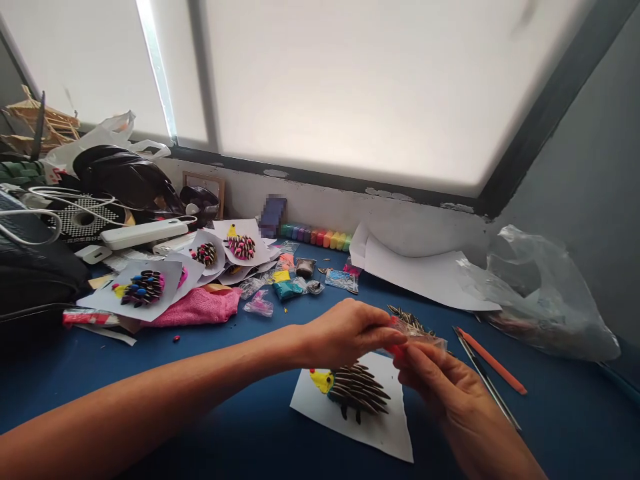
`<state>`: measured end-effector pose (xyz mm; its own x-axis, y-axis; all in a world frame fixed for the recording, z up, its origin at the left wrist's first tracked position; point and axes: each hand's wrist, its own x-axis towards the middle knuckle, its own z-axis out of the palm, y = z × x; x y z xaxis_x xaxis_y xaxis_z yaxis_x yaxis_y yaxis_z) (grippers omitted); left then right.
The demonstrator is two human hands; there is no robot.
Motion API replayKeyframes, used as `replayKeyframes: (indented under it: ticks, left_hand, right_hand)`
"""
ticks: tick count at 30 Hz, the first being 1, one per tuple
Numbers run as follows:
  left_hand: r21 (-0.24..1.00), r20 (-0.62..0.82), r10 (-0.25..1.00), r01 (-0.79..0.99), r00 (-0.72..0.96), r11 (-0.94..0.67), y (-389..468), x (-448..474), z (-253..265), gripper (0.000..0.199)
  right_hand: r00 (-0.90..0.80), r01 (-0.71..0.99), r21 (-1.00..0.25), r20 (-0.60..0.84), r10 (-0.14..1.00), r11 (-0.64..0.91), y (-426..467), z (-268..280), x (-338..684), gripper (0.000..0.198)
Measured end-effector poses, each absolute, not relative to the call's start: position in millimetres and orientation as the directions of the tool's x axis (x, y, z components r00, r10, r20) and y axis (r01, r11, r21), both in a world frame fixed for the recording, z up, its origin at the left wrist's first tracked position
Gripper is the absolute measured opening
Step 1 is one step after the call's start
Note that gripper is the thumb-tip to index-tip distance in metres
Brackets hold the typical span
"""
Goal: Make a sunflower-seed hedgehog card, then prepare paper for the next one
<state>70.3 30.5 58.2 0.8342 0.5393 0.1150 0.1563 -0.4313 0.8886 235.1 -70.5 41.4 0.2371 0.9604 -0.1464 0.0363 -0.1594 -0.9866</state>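
Note:
Above the table, my left hand reaches across from the left, its fingers closed on one end of a small clear plastic packet of red modelling clay. My right hand pinches the same packet from the other side, close to the left fingertips. Just below both hands lies a sheet of white paper. On it sits a hedgehog figure with a yellow clay head, a red nose and a body covered in striped sunflower seeds. A pile of sunflower seeds is partly hidden behind the packet.
An orange stick tool and a metal-tipped pen-like tool lie at right, near a clear plastic bag. Finished hedgehogs on paper and a pink towel are at left. Clay packets and a row of coloured clay stand farther back.

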Motion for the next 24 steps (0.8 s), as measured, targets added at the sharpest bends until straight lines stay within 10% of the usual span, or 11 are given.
replayKeyframes:
  ticks: [24]
  left_hand:
    - [0.910, 0.074, 0.521, 0.156, 0.850, -0.384, 32.2, 67.7, 57.8, 0.036]
  right_hand:
    - [0.205, 0.046, -0.991, -0.116, 0.972, -0.128, -74.4, 42.7, 233.7, 0.037]
